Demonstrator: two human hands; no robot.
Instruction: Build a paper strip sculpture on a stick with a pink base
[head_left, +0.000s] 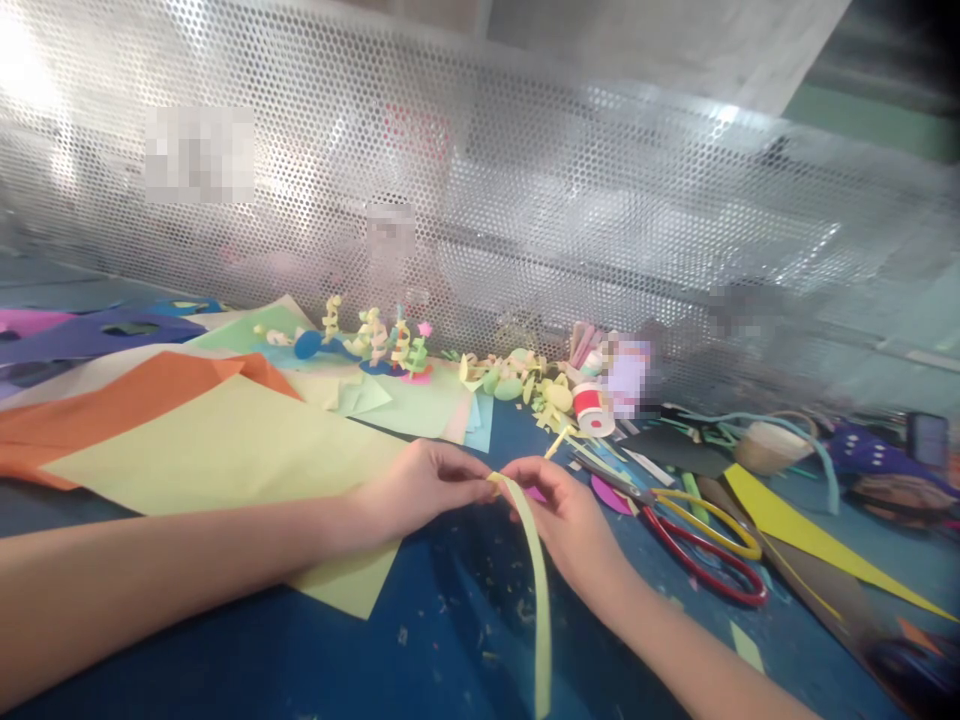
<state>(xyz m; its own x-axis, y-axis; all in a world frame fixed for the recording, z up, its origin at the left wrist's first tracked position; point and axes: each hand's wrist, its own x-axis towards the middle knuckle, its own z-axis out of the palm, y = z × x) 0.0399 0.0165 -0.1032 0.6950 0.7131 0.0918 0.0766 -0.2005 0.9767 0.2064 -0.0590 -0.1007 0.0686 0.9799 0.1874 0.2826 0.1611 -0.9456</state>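
Note:
Between both hands, at the middle of the view, is a long pale yellow-green paper strip [537,580]. Its near end seems folded or curled at the fingertips, and its loose tail hangs down toward me. My left hand [427,490] pinches that end from the left. Thumb and forefinger of my right hand [559,510] close on the same end from the right, the fingertips of both hands nearly touching. Under my left forearm lies a large pale yellow sheet [247,450]. Scissors [697,545] with red and yellow handles rest to the right of my right hand.
Small curled paper figures [390,345] stand at the back, before a perforated metal panel [300,200]. Right of them are cut paper pieces [517,375] and a red-and-white spool [592,408]. Orange paper [150,410] lies left, a yellow paper piece [825,540] right. Paper scraps dot the blue table [420,650].

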